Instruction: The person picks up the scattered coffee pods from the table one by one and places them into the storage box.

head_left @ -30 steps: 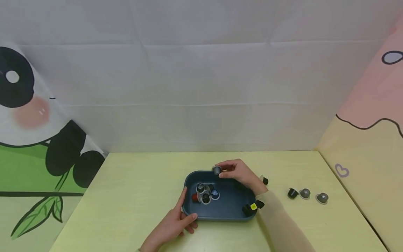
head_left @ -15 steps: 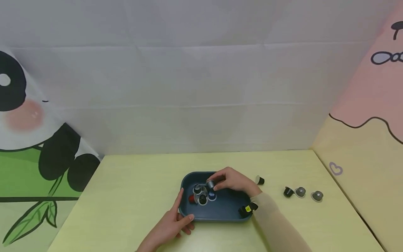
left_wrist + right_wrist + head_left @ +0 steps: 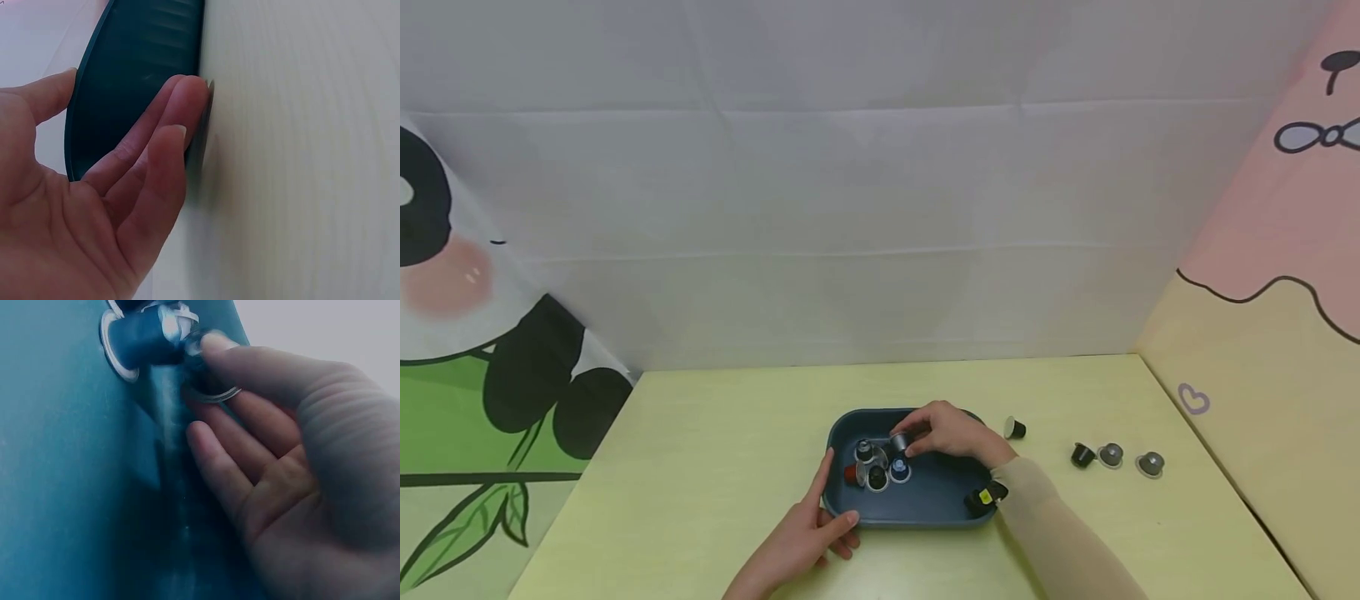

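A dark blue tray [image 3: 936, 510] stands on the table, with several coffee capsules grouped in its left half. Among them are a red capsule [image 3: 850, 474], a black capsule [image 3: 877, 478] and a blue capsule [image 3: 900, 469]. My right hand [image 3: 953, 431] pinches a grey capsule [image 3: 899, 442] between thumb and fingers, low over the tray behind the blue one. Whether it touches the tray floor is hidden. At the near left corner my left hand [image 3: 805, 533] holds the tray, its thumb [image 3: 53, 94] on the rim and other fingers against the outer wall.
On the table [image 3: 730, 433], right of the tray, lie a black capsule [image 3: 1016, 428], another black capsule [image 3: 1083, 455], a grey capsule [image 3: 1110, 455] and a second grey capsule [image 3: 1150, 465]. A pale wall [image 3: 865, 250] rises behind. My right wrist wears a black band [image 3: 983, 498].
My right hand has carried the grey capsule from above the tray's far rim down into the tray, beside the other capsules. The left hand keeps its place. The head view has shifted slightly.
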`<move>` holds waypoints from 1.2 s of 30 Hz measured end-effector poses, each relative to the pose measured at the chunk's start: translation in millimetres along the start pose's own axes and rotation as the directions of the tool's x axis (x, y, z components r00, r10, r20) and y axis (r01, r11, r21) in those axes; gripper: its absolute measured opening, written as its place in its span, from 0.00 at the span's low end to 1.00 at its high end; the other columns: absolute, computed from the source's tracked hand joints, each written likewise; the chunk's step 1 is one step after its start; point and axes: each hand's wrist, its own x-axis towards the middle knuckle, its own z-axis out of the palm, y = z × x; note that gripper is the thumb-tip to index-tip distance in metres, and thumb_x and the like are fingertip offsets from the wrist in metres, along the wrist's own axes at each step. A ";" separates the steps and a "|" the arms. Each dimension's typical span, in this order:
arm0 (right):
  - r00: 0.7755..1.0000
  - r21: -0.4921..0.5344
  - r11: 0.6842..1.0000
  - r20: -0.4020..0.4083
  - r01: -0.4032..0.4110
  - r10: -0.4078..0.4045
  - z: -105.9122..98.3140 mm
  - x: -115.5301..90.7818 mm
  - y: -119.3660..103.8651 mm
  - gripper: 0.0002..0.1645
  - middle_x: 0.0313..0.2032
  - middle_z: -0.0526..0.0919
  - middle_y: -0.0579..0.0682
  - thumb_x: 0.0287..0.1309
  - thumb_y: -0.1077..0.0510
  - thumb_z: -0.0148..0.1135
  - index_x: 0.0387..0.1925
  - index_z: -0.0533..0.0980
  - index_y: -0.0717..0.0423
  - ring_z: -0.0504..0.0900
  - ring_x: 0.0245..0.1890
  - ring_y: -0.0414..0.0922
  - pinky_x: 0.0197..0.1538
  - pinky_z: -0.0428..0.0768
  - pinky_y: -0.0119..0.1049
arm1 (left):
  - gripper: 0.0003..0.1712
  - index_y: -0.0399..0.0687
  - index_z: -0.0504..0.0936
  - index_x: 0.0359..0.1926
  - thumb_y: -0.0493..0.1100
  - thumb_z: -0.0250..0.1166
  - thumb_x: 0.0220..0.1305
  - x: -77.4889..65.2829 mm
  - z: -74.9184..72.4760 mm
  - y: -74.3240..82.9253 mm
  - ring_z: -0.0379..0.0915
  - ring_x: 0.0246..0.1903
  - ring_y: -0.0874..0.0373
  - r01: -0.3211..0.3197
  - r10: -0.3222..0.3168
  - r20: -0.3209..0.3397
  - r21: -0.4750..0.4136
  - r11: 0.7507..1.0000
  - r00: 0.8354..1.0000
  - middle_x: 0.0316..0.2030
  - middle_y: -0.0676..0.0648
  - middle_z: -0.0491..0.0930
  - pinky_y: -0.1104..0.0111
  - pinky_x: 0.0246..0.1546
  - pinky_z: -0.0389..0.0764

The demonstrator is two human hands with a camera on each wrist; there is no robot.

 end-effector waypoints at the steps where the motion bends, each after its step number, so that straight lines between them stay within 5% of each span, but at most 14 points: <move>1: 1.000 -0.011 1.000 0.000 -0.010 0.010 0.5 0.1 -0.1 0.20 0.46 0.86 0.47 0.55 0.64 0.73 0.51 0.84 0.56 0.85 0.44 0.40 0.44 0.80 0.33 | 0.56 0.70 0.28 0.79 0.53 0.63 0.70 0.1 0.0 0.0 0.84 0.28 0.49 -0.001 0.001 0.000 0.001 1.000 1.000 0.29 0.44 0.86 0.59 0.22 0.75; 13: 0.999 -0.049 0.998 0.021 -0.049 0.050 0.6 -0.2 -0.8 0.21 0.49 0.86 0.46 0.56 0.62 0.73 0.53 0.83 0.55 0.84 0.48 0.43 0.47 0.80 0.33 | 0.56 0.68 0.28 0.79 0.53 0.63 0.70 -0.2 -0.4 1.4 0.84 0.28 0.49 0.001 -0.001 0.002 0.003 1.000 1.000 0.29 0.45 0.86 0.59 0.23 0.75; 36: 0.999 0.243 0.970 -0.031 0.026 -0.019 -9.0 -0.5 -8.3 0.21 0.53 0.85 0.51 0.60 0.61 0.70 0.56 0.82 0.58 0.82 0.55 0.48 0.55 0.77 0.37 | 0.56 0.72 0.28 0.78 0.54 0.63 0.70 -0.7 -0.2 1.5 0.84 0.28 0.49 0.009 -0.009 -0.003 0.009 1.000 1.000 0.29 0.45 0.86 0.59 0.22 0.75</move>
